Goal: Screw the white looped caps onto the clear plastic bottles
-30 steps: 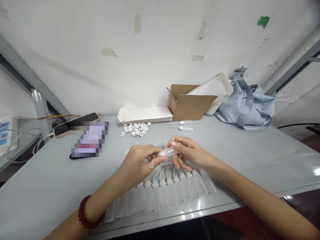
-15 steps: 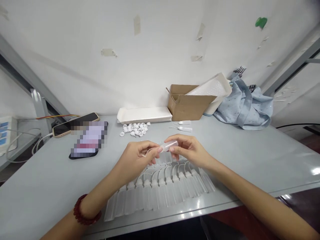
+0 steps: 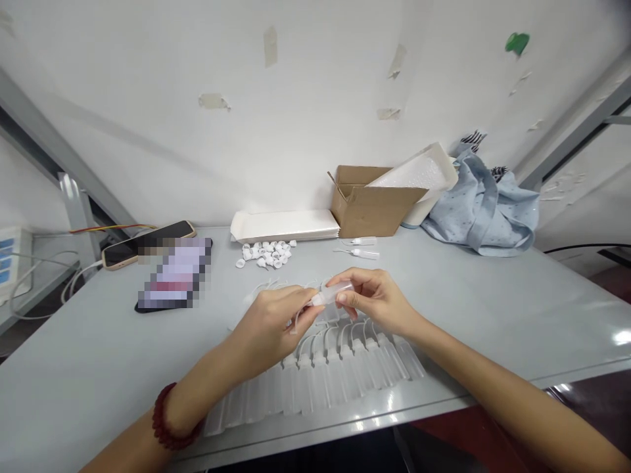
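Between my two hands, above the table, is a small translucent squeeze bottle [image 3: 339, 290], tilted with its capped end to the left. My left hand [image 3: 280, 314] pinches the white cap [image 3: 317, 299], and a thin tube hangs from it by the fingers. My right hand [image 3: 371, 295] grips the bottle's body between thumb and fingers. Below them lies a row of similar bottles [image 3: 335, 378] with curved thin tubes, side by side near the table's front edge. More bottles behind my hands are partly hidden.
Small white caps [image 3: 269, 253] lie in a heap before a stack of white envelopes [image 3: 286, 226]. Two small bottles [image 3: 365, 253] lie before a cardboard box [image 3: 372, 210]. Two phones [image 3: 148, 244] are at the left, a blue cloth bag [image 3: 486, 210] at the right.
My left hand has turned and its fingers have shifted around the cap, with the tube now pointing downward. My right hand still holds the bottle in nearly the same place.
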Action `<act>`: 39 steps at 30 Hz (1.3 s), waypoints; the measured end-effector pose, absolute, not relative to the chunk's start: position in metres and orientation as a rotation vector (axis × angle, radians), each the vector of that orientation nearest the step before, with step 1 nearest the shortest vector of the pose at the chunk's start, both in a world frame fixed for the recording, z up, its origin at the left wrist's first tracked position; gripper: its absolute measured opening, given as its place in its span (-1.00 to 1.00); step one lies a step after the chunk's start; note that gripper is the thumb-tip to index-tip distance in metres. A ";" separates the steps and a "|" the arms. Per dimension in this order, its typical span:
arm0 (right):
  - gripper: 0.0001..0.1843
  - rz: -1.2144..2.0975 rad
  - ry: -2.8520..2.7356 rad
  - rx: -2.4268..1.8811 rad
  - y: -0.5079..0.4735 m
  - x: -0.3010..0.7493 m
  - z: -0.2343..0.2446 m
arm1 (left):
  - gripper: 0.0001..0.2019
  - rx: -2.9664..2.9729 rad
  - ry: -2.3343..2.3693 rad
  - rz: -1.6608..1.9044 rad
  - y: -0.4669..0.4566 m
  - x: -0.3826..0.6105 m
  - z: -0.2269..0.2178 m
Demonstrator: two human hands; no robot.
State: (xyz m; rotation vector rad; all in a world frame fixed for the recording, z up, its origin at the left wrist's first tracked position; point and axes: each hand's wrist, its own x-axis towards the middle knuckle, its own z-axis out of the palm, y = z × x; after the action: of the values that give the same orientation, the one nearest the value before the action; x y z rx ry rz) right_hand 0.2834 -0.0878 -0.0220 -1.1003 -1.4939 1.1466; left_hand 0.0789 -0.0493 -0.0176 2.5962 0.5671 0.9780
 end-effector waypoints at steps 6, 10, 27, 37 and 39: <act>-0.75 1.227 -1.448 -1.081 -0.087 0.281 -0.021 | -0.86 2.730 0.542 1.077 -0.046 0.080 -0.025; -0.77 1.233 -1.461 -1.031 -0.087 0.282 -0.022 | -0.80 2.449 0.690 0.791 -0.046 0.078 -0.012; -0.66 1.188 -1.579 -1.095 -0.089 0.285 -0.021 | -0.65 2.466 0.562 0.859 -0.052 0.081 -0.015; -0.53 1.297 -1.432 -1.203 -0.086 0.280 -0.025 | -0.72 2.932 0.504 0.927 -0.052 0.082 -0.032; -0.47 1.317 -1.422 -1.236 -0.085 0.279 -0.025 | -0.72 3.019 0.499 0.933 -0.053 0.083 -0.032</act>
State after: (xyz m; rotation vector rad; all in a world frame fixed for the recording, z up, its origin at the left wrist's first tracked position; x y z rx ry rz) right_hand 0.2794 -0.0846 -0.0247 -1.2357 -1.4219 1.3170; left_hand 0.0831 -0.0531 -0.0316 3.0190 0.4992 0.9334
